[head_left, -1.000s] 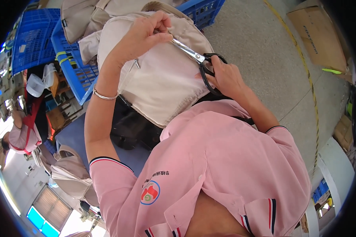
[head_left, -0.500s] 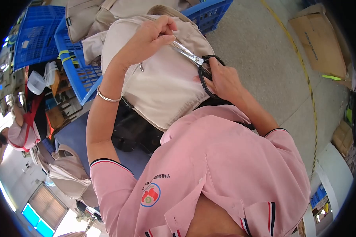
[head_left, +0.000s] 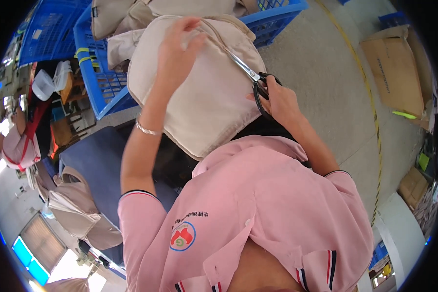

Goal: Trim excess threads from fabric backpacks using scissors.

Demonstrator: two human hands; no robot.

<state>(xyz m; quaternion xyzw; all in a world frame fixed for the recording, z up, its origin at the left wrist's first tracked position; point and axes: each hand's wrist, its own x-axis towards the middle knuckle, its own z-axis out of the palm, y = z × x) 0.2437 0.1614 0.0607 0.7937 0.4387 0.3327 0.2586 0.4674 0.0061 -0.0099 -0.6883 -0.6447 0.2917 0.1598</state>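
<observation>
A beige backpack (head_left: 207, 104) lies across my lap, a seam running along its far right side. My right hand (head_left: 282, 103) grips black-handled scissors (head_left: 246, 67), fingers in the loops. Their metal blades point up and left over the bag's seam, and the tips lie close together. Over the far part of the bag, my left hand (head_left: 177, 53) is raised with thumb and fingers apart, slightly blurred by motion. I see nothing held in it. Whether it touches the cloth I cannot tell.
Behind the bag, a blue plastic crate (head_left: 100, 92) holds more beige bags (head_left: 126, 17). Another blue crate (head_left: 44, 39) stands at far left. A cardboard box (head_left: 396, 68) sits on the floor at right, past a yellow-black line. A person (head_left: 22, 143) is at left.
My left hand has gone from a pinch near the scissor tips to spread fingers, farther from the blades. The scissors have shifted slightly right, still in my right hand.
</observation>
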